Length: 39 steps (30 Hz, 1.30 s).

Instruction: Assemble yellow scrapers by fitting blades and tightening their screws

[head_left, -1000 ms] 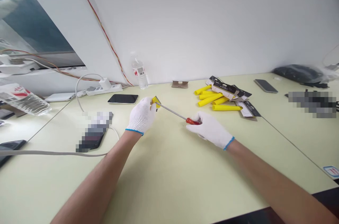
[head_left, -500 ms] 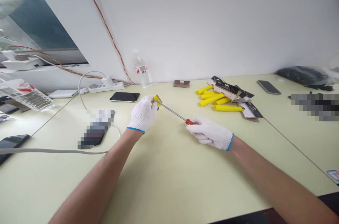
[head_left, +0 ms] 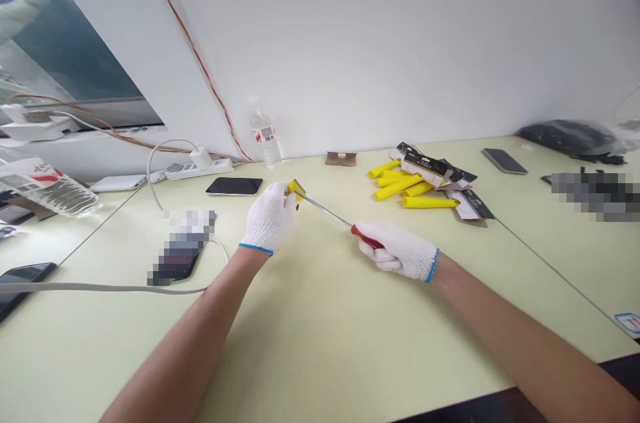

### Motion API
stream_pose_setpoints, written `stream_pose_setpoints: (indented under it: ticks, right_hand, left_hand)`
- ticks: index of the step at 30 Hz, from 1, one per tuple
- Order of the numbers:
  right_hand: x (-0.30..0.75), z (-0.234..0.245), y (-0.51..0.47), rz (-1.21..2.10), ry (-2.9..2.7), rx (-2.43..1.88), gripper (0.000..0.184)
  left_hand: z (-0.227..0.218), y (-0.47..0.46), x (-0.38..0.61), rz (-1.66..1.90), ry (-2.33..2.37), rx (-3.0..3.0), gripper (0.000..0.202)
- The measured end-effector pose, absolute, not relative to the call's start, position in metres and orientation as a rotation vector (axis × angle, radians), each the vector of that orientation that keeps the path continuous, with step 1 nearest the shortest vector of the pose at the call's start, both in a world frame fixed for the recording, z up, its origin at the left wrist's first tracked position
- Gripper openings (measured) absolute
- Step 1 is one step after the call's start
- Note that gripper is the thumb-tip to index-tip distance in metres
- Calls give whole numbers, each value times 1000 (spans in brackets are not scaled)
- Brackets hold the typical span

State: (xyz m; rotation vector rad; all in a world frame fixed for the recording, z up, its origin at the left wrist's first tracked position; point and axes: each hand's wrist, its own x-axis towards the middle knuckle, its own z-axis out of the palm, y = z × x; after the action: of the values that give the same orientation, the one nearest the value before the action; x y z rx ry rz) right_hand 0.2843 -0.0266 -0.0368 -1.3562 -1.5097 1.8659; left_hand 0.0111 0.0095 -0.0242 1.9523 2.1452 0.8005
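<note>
Both my hands wear white knitted gloves with blue cuffs. My left hand (head_left: 270,215) is closed on a small yellow piece with a flat grey edge (head_left: 296,190), most of it hidden by the fingers. A screwdriver (head_left: 327,211) with a red handle and a long metal shaft lies in the grip of my right hand (head_left: 397,248). The shaft slants up to the left, and its tip meets the yellow piece. Whether the tip sits in a screw is too small to tell. A tiny dark bit shows just below the piece.
Yellow tubes (head_left: 429,203) lie heaped with black-and-white cards (head_left: 425,164) at the right. A small brown cardboard piece (head_left: 341,158), a water bottle (head_left: 265,135) and a power strip (head_left: 200,168) stand along the wall. Phones (head_left: 234,186) and a cable (head_left: 100,288) lie at left.
The grip of my right hand on the screwdriver handle has shifted, showing more of the red handle. My left hand holds the yellow piece in nearly the same place.
</note>
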Motion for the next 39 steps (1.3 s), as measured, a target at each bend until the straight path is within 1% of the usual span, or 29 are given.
stream_pose_setpoints:
  ticks: [1,2,6,8,9,10,11,12,14,16,17,18,19,20,22,24,25,27,28,29,30,31,33,34,35,36,37,38,39]
  right_hand:
    - [284,-39,-26,1786,-1537,-1379,47]
    - [283,-42,-26,1599,-1607,-1436,44]
    - [281,-55,-24,669,-1922,-1539,36]
    - [282,-58,-23,399,-2051,-1525,38]
    - [282,-57,-23,331,-2089,-1514,39]
    - [283,-56,-23,331,-2102,-1506,41]
    - [284,-53,-24,426,-2088,-1512,43]
    - [285,-50,-24,622,-2040,-1528,45]
    - [287,-41,-25,1243,-1840,-1503,49]
    - [289,-33,-26,1820,-1549,-1353,51]
    - [290,-30,-26,1980,-1444,-1284,50]
    - [290,-28,-26,2031,-1399,-1263,47]
    - [290,-28,-26,1967,-1416,-1311,45]
    - [288,-30,-26,1798,-1481,-1404,44]
    - [285,-37,-26,1282,-1671,-1573,40]
    - [282,-45,-27,766,-1861,-1620,37]
    - [281,-48,-27,574,-1946,-1613,37]
    - [281,-51,-27,321,-2056,-1591,37]
    - [282,-51,-27,252,-2077,-1571,38]
    - [283,-50,-27,246,-2084,-1542,39]
    - [284,-48,-27,325,-2077,-1522,41]
    - [285,-45,-27,504,-2047,-1520,45]
    - [287,-40,-26,1115,-1894,-1504,52]
    - [288,-38,-26,1444,-1772,-1464,52]
    - [288,-36,-26,1709,-1652,-1413,49]
    - [288,-35,-26,1863,-1569,-1374,44]
    - [287,-36,-26,1876,-1554,-1373,39]
    - [286,-37,-26,1750,-1601,-1421,37]
    - [285,-39,-26,1521,-1681,-1494,36]
  left_hand:
    - [-24,10,10,812,2141,1957,25]
    - [-24,10,9,816,2140,1962,25]
    - [-23,8,10,776,2148,1972,23]
    - [-23,7,13,764,2145,1966,23]
    - [-23,7,14,756,2145,1966,23]
    - [-24,6,15,748,2146,1973,23]
    - [-25,6,15,742,2146,1985,24]
    - [-26,6,15,738,2145,1997,25]
    - [-27,7,15,754,2131,2012,25]
    - [-27,8,13,792,2114,2001,25]
    - [-26,8,12,807,2111,1992,25]
    - [-26,8,12,817,2110,1985,25]
    - [-25,8,11,818,2110,1983,24]
    - [-24,8,11,810,2111,1984,24]
    - [-24,8,11,785,2117,1986,24]
    - [-25,8,11,772,2130,1984,24]
    - [-26,8,11,771,2136,1981,25]
    - [-28,9,11,777,2144,1983,26]
    - [-28,9,11,778,2144,1991,26]
    - [-29,9,11,777,2138,2000,26]
    - [-30,10,11,776,2127,2007,25]
    - [-30,10,11,776,2116,2011,24]
    - [-29,10,11,783,2099,2006,24]
    - [-28,10,11,788,2100,1998,25]
    - [-28,10,10,795,2107,1991,25]
    - [-27,10,10,800,2115,1985,25]
    - [-26,10,10,802,2121,1982,25]
    - [-26,10,10,797,2125,1982,25]
    - [-25,10,10,790,2126,1985,24]
